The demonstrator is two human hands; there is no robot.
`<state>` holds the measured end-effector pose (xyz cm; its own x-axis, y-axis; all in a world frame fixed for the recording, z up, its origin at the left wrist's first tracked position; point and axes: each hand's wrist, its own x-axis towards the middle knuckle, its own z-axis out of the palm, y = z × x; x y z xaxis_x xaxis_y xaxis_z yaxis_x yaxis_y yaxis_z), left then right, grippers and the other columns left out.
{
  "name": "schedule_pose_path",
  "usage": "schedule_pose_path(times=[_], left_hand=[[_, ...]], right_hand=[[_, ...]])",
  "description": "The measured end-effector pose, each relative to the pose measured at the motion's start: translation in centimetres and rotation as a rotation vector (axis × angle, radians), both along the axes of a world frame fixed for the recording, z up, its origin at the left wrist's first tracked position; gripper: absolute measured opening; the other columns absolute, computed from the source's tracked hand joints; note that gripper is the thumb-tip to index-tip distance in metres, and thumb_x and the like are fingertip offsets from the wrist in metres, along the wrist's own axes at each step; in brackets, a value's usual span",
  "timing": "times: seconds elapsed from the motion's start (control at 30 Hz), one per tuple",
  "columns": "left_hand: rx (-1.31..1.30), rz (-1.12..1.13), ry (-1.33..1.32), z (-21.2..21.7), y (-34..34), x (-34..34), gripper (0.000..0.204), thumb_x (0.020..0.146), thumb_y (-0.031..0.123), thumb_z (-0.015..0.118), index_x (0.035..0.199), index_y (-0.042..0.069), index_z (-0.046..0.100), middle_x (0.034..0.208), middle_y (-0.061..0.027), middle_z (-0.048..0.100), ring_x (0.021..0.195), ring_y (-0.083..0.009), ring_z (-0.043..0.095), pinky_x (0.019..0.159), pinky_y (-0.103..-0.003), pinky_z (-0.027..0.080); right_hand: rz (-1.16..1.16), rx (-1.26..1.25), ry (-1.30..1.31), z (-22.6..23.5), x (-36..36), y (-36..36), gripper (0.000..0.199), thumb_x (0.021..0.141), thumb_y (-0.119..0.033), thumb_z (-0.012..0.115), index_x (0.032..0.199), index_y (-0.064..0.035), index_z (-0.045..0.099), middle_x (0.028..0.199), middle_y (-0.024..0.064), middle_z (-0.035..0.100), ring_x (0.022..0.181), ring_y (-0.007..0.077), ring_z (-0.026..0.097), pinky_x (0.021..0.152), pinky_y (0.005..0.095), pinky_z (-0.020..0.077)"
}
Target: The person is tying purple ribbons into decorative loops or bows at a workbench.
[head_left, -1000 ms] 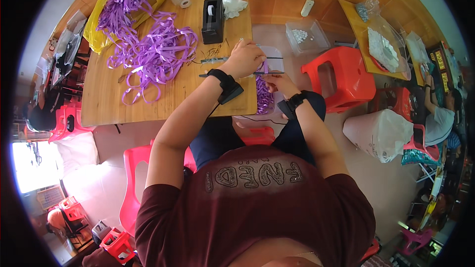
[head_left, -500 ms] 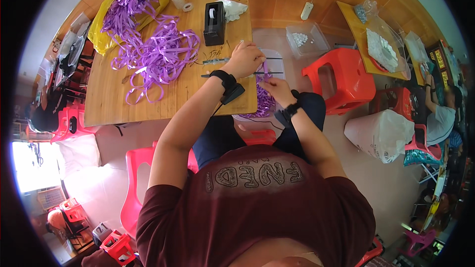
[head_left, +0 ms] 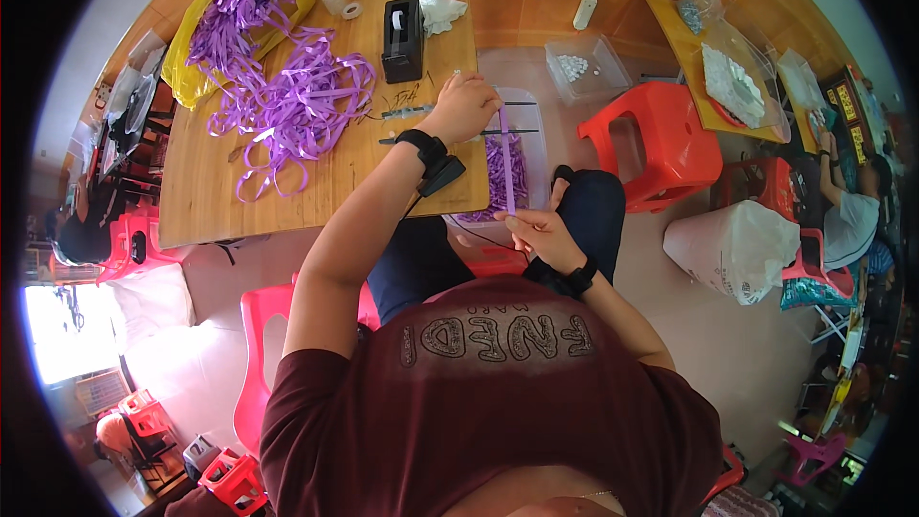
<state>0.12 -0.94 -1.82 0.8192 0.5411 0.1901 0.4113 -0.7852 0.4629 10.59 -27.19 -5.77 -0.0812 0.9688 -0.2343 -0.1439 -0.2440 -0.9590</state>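
Observation:
A purple ribbon [head_left: 507, 168] runs straight between my two hands, over a clear plastic bin [head_left: 537, 158] beside the table's right edge. Its far end meets the fingers of my left hand [head_left: 463, 107], which are closed and rest at that edge. The near end is pinched between the thumb and fingers of my right hand [head_left: 542, 233], close to my lap. Two thin dark rods [head_left: 523, 131] jut out from the table past my left hand and cross by the ribbon. Many short purple ribbon pieces [head_left: 504, 182] lie in the bin below.
On the wooden table [head_left: 206, 201] lies a heap of loose purple ribbon [head_left: 297, 105], spilling from a yellow bag [head_left: 177, 62]. A black tape dispenser [head_left: 403, 43] and a tape roll [head_left: 352, 11] stand farther back. Rightward are a red stool [head_left: 661, 139] and a clear box [head_left: 589, 77] with white pieces.
My right hand has drawn back toward my body, and the ribbon is now stretched in a long straight line. My left hand stays near the rods.

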Motion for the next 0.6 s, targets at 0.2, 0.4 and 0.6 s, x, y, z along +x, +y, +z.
schedule_pose_path(times=[0.2, 0.4, 0.6], left_hand=[[0.005, -0.007, -0.036, -0.3, 0.2, -0.2, 0.025, 0.094, 0.025, 0.056, 0.1, 0.007, 0.071, 0.112, -0.0093, 0.068, 0.127, -0.0341, 0.048, 0.109, -0.043, 0.036], [-0.227, 0.035, -0.208, 1.2, 0.2, 0.0, 0.026, 0.093, 0.023, 0.051, 0.092, 0.005, 0.07, 0.102, -0.0165, 0.068, 0.105, -0.0368, 0.058, 0.096, -0.045, 0.043], [-0.294, 0.116, -0.222, 1.1, 0.6, -0.7, 0.029, 0.093, 0.022, 0.047, 0.09, 0.004, 0.07, 0.1, -0.0174, 0.067, 0.102, -0.0361, 0.058, 0.091, -0.043, 0.046]], right_hand=[[0.071, 0.192, -0.111, 6.2, 1.1, 1.3, 0.031, 0.1, -0.016, 0.058, 0.127, -0.003, 0.064, 0.069, -0.0058, 0.053, 0.064, 0.003, 0.05, 0.06, 0.019, 0.0403], [-0.091, 0.616, -0.637, 12.2, 5.8, 9.8, 0.03, 0.092, -0.014, 0.068, 0.119, -0.0013, 0.069, 0.08, -0.0021, 0.059, 0.074, 0.0029, 0.051, 0.065, 0.0201, 0.0405], [-0.151, 0.301, -0.414, 8.8, 8.1, 19.0, 0.031, 0.09, -0.013, 0.07, 0.119, -0.0034, 0.07, 0.082, -0.0037, 0.06, 0.074, 0.0031, 0.05, 0.066, 0.0194, 0.0406]])
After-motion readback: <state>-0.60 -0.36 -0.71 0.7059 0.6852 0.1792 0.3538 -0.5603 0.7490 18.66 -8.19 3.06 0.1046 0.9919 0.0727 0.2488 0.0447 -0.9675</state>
